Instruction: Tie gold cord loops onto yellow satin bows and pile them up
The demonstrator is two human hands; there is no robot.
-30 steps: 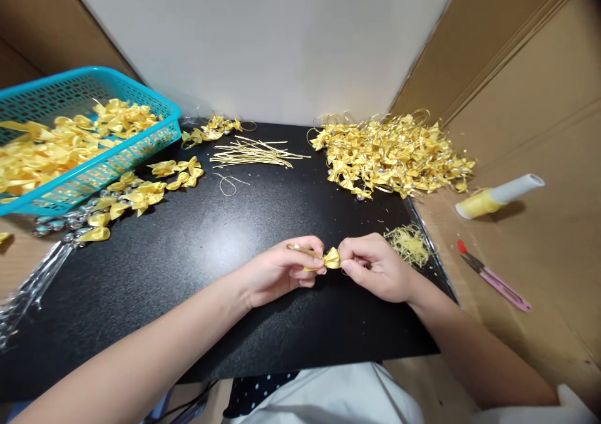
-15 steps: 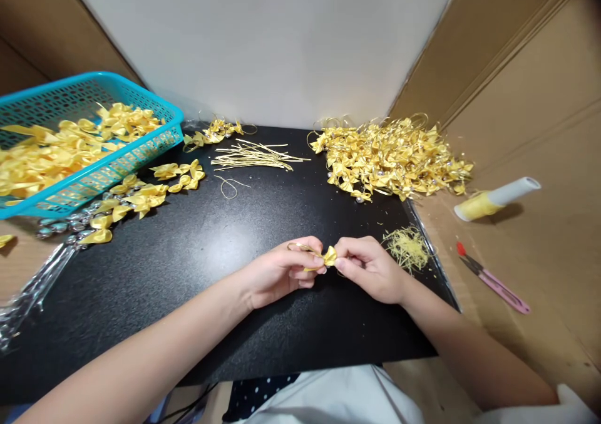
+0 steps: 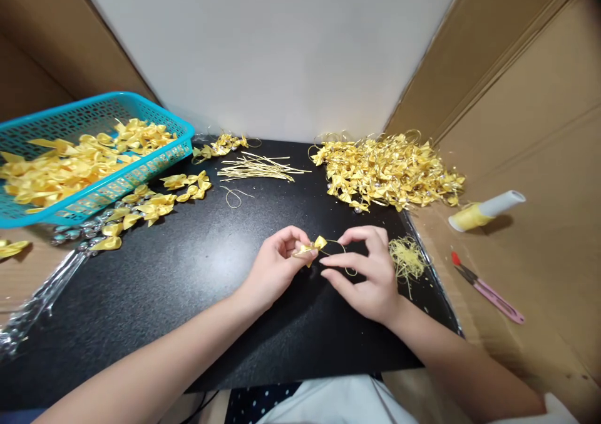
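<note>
Between thumb and fingers my left hand (image 3: 280, 262) pinches a small yellow ribbon bow (image 3: 320, 243) above the black table mat (image 3: 225, 324). From the bow a thin gold cord (image 3: 339, 243) curves out to the right in a loop. Close beside that cord is my right hand (image 3: 370, 270), its thumb and fingers spread apart. The index finger reaches near the bow, and the cord passes by the other fingers; whether they touch it is hard to see.
A blue basket (image 3: 61, 214) of yellow bows stands at left, with beaded bows (image 3: 157, 206) beside it. Cut gold cords (image 3: 256, 168) lie at the back. Right are a pile of finished-looking bows (image 3: 389, 170), cord scraps (image 3: 407, 256), pink-handled snips (image 3: 498, 300) and a cord-wrapped tube (image 3: 488, 210).
My right hand has opened its pinch at the bow and moved slightly right. The bow has turned in my left hand, and the cord loop now shows on its right side.
</note>
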